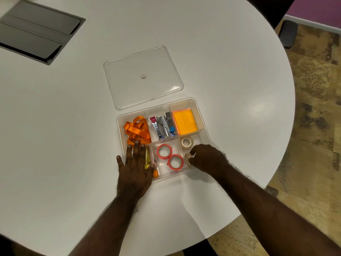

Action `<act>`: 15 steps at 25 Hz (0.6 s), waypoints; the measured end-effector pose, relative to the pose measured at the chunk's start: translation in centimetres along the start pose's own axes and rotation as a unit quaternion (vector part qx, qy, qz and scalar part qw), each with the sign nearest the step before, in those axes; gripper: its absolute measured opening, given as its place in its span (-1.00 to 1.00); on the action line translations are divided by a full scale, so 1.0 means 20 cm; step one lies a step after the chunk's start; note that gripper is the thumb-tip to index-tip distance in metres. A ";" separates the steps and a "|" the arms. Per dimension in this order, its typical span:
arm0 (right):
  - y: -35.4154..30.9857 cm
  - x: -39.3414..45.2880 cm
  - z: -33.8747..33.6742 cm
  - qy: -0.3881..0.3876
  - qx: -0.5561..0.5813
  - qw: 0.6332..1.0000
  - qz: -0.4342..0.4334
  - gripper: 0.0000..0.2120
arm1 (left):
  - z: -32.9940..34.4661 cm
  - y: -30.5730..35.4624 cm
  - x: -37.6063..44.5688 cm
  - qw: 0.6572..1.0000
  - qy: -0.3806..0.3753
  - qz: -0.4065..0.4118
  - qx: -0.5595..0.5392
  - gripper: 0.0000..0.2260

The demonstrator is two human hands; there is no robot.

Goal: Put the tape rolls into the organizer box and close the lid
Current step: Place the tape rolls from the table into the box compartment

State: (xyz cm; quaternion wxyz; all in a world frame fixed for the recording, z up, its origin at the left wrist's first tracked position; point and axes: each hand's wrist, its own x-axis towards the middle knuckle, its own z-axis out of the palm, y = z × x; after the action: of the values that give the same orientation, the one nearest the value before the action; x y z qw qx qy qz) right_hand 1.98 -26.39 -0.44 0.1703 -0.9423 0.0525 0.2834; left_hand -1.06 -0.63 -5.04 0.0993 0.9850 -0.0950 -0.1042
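Note:
A clear organizer box (pixel 203 117) stands open on the white table. Two red tape rolls (pixel 164 151) (pixel 175 162) lie flat in its near middle compartment. A beige tape roll (pixel 187 142) lies in the near right compartment. In that same compartment, my right hand (pixel 207 158) grips a second beige tape roll (pixel 187 157) on edge. My left hand (pixel 135 166) lies flat, fingers spread, on the box's near left corner. The clear lid (pixel 129 80) rests on the table just beyond the box.
The box also holds an orange ribbon (pixel 137 131), metal staplers (pixel 162 126), orange sticky notes (pixel 185 121) and pens (pixel 147 157). A grey cable hatch (pixel 35 30) sits at the far left. The table's round edge and a patterned floor (pixel 313 126) lie to the right.

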 end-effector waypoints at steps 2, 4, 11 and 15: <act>0.02 0.00 -0.01 0.029 0.012 0.999 0.026 -0.74 | 0.00 0.00 0.00 1.000 0.003 0.002 -0.001 -0.33; 0.04 0.00 -0.04 0.046 0.028 0.997 0.050 -0.78 | 0.00 0.00 0.00 1.000 0.002 0.000 0.002 -0.33; 0.07 0.01 -0.12 0.066 -0.083 0.994 0.031 -0.82 | 0.00 0.00 0.00 1.000 0.003 0.004 0.006 -0.34; 0.02 -0.01 -0.10 0.052 -0.165 0.985 0.020 -0.84 | 0.00 -0.01 0.00 1.000 0.004 0.005 0.004 -0.34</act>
State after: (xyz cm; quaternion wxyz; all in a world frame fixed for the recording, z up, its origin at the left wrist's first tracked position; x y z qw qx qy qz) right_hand 2.69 -27.48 1.09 0.0041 -0.9697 0.0331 0.2418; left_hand -1.07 -0.51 -5.10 0.0960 0.9853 -0.1004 -0.0990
